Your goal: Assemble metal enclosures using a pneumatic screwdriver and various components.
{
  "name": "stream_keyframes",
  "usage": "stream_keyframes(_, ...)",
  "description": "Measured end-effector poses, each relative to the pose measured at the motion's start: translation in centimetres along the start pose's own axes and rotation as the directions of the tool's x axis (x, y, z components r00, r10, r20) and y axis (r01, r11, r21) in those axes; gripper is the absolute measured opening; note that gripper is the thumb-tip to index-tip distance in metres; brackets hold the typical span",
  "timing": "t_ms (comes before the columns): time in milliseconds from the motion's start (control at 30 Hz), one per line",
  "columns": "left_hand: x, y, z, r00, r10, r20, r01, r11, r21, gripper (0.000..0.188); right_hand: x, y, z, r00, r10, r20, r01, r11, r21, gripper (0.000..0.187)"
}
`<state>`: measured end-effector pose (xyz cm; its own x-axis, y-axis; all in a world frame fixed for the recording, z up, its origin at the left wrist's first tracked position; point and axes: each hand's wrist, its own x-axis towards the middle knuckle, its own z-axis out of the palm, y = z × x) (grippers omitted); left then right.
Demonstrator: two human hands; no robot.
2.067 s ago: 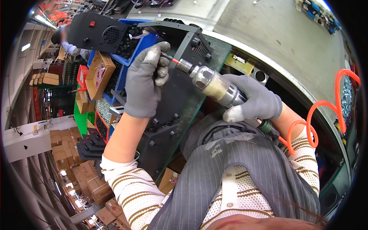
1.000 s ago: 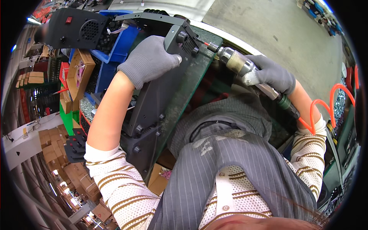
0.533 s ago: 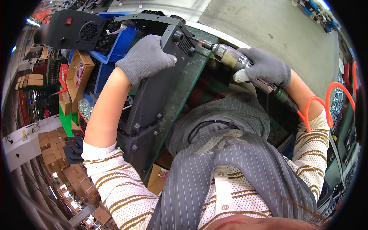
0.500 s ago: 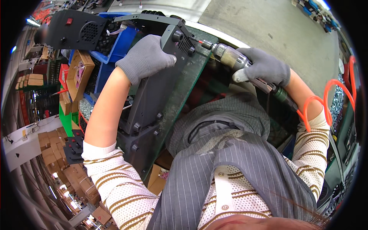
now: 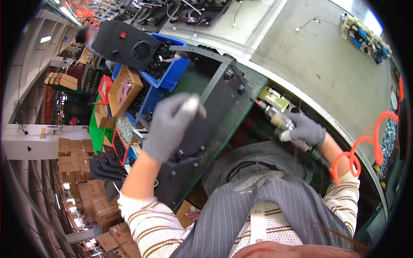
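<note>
My right hand [image 5: 304, 130], in a grey glove, is closed round a power screwdriver [image 5: 282, 121] with an orange coiled hose at its rear. The red-tipped bit points up and left, apart from the black metal housing [image 5: 202, 124]. Over that housing hangs my left hand [image 5: 170, 127], gloved in grey too. Its fingers are bent and smeared by motion, so whether they hold anything is unclear. The housing lies along the green bench top [image 5: 234, 122], with round black feet and a slotted vent at its far end. A second black housing [image 5: 167, 185] lies nearer me.
Beyond are blue bins [image 5: 172, 73] of black parts, and a black panel [image 5: 127, 45] with a red switch. A cardboard tray [image 5: 124, 90], red bins and a green bin [image 5: 97, 129] stand left. Stacked cartons [image 5: 90, 193] are farther left; a grey table [image 5: 301, 56] spans the far right.
My left hand has left the housing's far end and moved nearer me. The screwdriver in my right hand has drawn back from the housing's foot. The view has shifted.
</note>
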<state>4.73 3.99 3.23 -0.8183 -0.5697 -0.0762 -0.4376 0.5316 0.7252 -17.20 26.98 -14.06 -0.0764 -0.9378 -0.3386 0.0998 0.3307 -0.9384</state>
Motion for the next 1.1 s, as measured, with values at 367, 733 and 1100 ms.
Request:
stream_keyframes(367, -10.3, -10.1, 12.8, 0.702, -0.285, 0.653, 0.595, -0.271, -0.757, 0.031, 0.9, 5.9, 3.8, 0.996, 0.019, -0.081, -0.004, 0.984, 0.18, 0.051)
stream_keyframes(733, -4.4, -10.6, 14.4, 0.826, -0.438, 0.355, 0.415, 0.045, -0.909, 0.024, -1.9, 1.9, 3.0, 0.997, -0.054, -0.048, 0.063, 0.979, 0.195, 0.057)
stream_keyframes(1100, -1.6, -9.8, 13.7, 0.937, -0.065, 0.343, 0.31, -0.296, -0.904, 0.03, -4.2, -1.4, 3.1, 0.993, 0.024, 0.115, -0.028, 0.999, 0.035, 0.084)
